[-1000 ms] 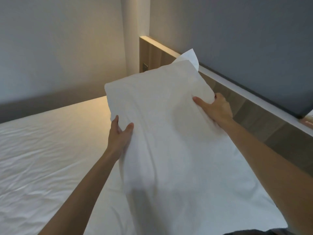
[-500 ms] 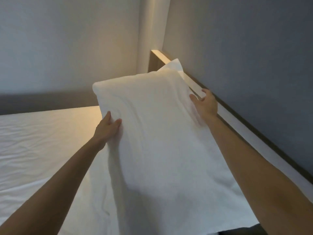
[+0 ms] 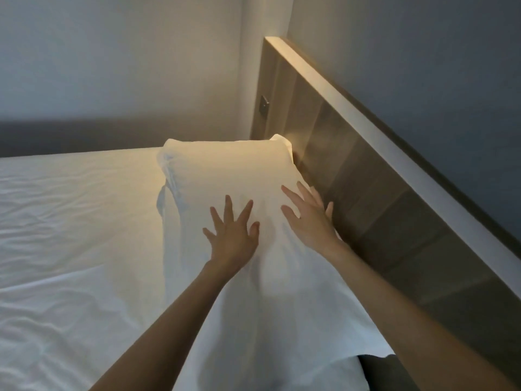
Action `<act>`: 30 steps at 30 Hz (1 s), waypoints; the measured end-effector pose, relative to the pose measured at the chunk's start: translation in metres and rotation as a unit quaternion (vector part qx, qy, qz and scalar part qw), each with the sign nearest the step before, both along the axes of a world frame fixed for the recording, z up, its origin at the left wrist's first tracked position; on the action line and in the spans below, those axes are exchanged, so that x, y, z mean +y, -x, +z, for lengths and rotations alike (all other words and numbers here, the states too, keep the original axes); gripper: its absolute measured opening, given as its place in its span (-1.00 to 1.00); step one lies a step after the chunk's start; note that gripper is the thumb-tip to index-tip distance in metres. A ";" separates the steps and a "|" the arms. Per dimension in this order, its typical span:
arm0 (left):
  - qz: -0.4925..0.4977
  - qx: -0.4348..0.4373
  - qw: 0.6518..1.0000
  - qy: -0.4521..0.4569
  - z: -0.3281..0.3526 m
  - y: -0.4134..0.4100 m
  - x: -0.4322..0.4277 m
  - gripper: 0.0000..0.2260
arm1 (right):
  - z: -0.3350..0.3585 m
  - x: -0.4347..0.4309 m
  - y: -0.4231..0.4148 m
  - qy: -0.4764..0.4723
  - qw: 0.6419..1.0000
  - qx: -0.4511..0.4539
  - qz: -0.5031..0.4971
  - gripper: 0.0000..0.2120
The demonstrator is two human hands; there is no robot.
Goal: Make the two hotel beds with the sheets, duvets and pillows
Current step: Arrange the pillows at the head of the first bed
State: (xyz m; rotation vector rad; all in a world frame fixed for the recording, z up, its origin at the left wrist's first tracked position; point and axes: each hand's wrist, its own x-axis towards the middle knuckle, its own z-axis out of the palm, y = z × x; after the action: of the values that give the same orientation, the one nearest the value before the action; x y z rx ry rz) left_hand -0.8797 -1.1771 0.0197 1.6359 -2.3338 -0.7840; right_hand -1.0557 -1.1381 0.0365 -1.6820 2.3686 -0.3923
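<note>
Our left hand (image 3: 232, 234) and right hand (image 3: 308, 218) lie flat with fingers spread on the pillow (image 3: 225, 170), which rests against the headboard (image 3: 352, 176). We are smoothing it; next probably the remaining bedding.

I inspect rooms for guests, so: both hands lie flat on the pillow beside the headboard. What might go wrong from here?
Pressing with the left hand and right hand may set creases into the pillow. Its loose case flap at the left edge may be left untucked. The wrinkled sheet beside it may go unsmoothed.
</note>
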 end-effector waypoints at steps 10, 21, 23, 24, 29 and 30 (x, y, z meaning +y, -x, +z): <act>0.019 -0.076 0.997 -0.020 -0.084 -0.045 0.031 -0.40 | -0.094 0.077 0.022 -0.096 0.980 -0.103 -0.141 -0.39; -0.039 -0.182 0.982 -0.012 -0.041 -0.102 0.054 -0.44 | -0.039 0.130 0.020 -0.109 0.986 -0.057 -0.115 -0.48; -0.056 -0.167 0.984 0.023 -0.020 -0.108 0.058 -0.43 | -0.013 0.134 -0.006 -0.052 0.995 -0.027 -0.086 -0.49; -0.065 -0.156 0.984 0.047 -0.010 -0.110 0.061 -0.42 | 0.000 0.137 -0.020 -0.031 0.997 -0.019 -0.073 -0.48; -0.114 -0.102 0.979 0.131 0.042 -0.133 0.084 -0.42 | 0.043 0.168 -0.093 0.025 0.997 0.041 -0.063 -0.49; -0.127 -0.094 0.977 0.142 0.051 -0.141 0.090 -0.42 | 0.049 0.176 -0.107 0.033 0.996 0.042 -0.066 -0.49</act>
State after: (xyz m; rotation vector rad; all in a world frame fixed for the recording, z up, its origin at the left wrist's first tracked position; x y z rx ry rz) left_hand -0.7392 -1.0872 0.0708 1.3616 -2.6741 -0.3221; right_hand -0.9485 -0.9626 0.0858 -1.6042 2.5640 -0.4353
